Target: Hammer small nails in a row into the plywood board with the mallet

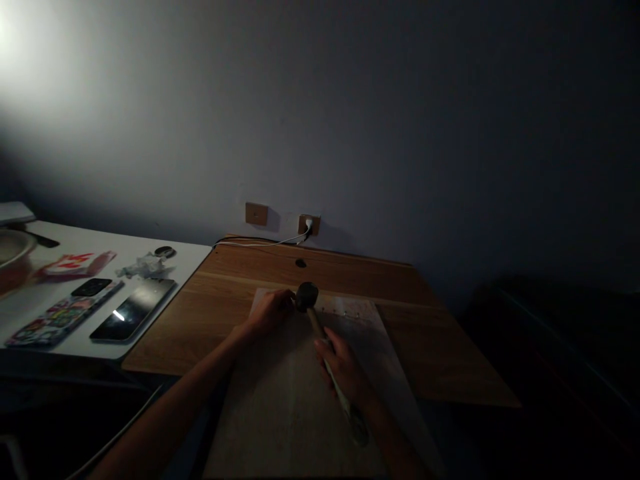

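My right hand point(343, 368) is closed around the wooden handle of a hammer point(320, 333) whose dark head rests near the far edge of a pale wooden board point(280, 407). My left hand point(270, 310) lies on the board just left of the hammer head, fingers pinched together at something too small to make out. A row of small nails point(350, 310) dots the board's far edge to the right of the hammer head. The board lies on a brown wooden desk point(435, 353).
A white table point(100, 257) on the left holds two phones point(134, 310), a colourful case point(60, 320), a red packet point(75, 262) and a bowl point(13, 257). Wall sockets point(307, 225) with a white cable sit behind the desk. The right side is dark.
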